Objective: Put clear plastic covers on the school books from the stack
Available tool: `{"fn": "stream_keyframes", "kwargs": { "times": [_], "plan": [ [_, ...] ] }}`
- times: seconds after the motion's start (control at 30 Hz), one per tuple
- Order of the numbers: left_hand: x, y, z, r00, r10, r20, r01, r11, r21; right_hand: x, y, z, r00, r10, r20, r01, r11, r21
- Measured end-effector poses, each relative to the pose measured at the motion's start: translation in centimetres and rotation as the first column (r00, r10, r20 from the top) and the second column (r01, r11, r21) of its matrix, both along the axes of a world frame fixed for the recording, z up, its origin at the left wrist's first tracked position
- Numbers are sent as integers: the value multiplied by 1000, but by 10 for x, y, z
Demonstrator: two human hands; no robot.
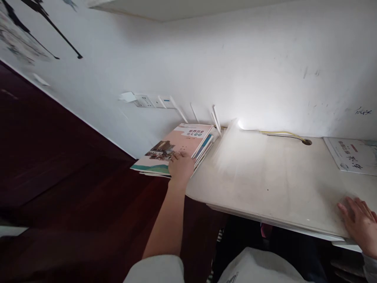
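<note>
My left hand (181, 167) rests on the near corner of a stack of books (176, 147) at the left end of a white desk (265, 177); its fingers curl over the top book's pink cover, and part of the stack overhangs the desk edge. My right hand (361, 224) lies flat with fingers spread on the desk's front right edge, holding nothing.
A white booklet (353, 155) lies at the desk's far right. A yellow cable (279, 133) runs along the wall to a hole in the desk. Wall sockets (153, 101) sit above the books. Dark red wooden floor (73, 177) lies to the left.
</note>
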State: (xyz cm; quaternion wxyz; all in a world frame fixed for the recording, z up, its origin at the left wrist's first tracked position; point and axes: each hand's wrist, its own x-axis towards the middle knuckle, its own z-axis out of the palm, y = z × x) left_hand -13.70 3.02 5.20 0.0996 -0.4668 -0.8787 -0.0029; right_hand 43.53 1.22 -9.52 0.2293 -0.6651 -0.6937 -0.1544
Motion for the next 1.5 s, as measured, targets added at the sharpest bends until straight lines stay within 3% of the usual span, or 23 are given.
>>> {"fn": "stream_keyframes", "kwargs": {
  "times": [0.1, 0.17, 0.27, 0.37, 0.43, 0.5, 0.57, 0.63, 0.67, 0.7, 0.77, 0.83, 0.87, 1.03, 1.13, 1.2, 1.3, 1.5],
  "plan": [
    [11, -3, 2, 1000, 5, 29, -3, 999, -44, -5, -3, 0, 1000, -18, -3, 18, 1000, 21],
    [16, -7, 13, 998, 4, 69, 2, 996, -92, -5, -2, 0, 1000, -19, 1, 19, 999, 27],
    [20, -17, 45, 999, 19, 44, -17, 998, -64, -2, 0, -1, 1000, -7, 18, 6, 999, 32],
    [33, -35, 82, 997, 78, -11, -77, 995, 70, -2, 1, -1, 1000, -1, 27, 1, 999, 32],
    [45, -47, 99, 996, 85, 11, -85, 975, 206, -6, 1, 2, 999, -15, 34, 14, 1000, 27],
    [56, -55, 103, 998, -11, 65, -17, 905, 425, -10, 0, 5, 998, -31, 53, 31, 999, 13],
    [67, -55, 95, 948, -251, 197, 62, 751, 657, -14, -1, 9, 996, -46, 75, 47, 999, -3],
    [80, -47, 78, 745, -539, 394, 1, 591, 807, -17, -2, 12, 995, -54, 89, 56, 998, -30],
    [88, -42, 67, 588, -645, 488, -72, 559, 826, -19, -2, 13, 994, -57, 92, 61, 997, -47],
    [98, -36, 56, 418, -708, 569, -140, 569, 811, -20, -3, 15, 994, -60, 92, 66, 996, -64],
    [120, -26, 32, 134, -716, 685, -180, 662, 728, -22, -4, 17, 994, -63, 94, 71, 994, -88],
    [140, -19, 8, -37, -641, 767, -135, 764, 631, -23, -4, 20, 992, -67, 103, 76, 993, -85],
    [148, -16, -5, -71, -601, 796, -112, 798, 592, -23, -4, 20, 992, -68, 110, 77, 994, -78],
    [160, -7, -55, -60, -431, 900, -12, 902, 431, -23, -4, 19, 993, -56, 101, 63, 996, -65],
    [150, -4, -67, -73, -407, 911, -8, 913, 407, -24, -4, 19, 995, -54, 86, 60, 996, -68],
    [141, -2, -68, -36, -428, 903, 22, 903, 429, -25, -4, 20, 994, -64, 92, 70, 995, -68],
    [128, 2, -66, 94, -439, 893, 112, 896, 429, -27, -5, 22, 990, -80, 118, 89, 993, -75],
    [112, 7, -67, 431, -425, 796, 285, 901, 327, -29, -6, 26, 982, -103, 157, 118, 989, -87]
  ]
}}
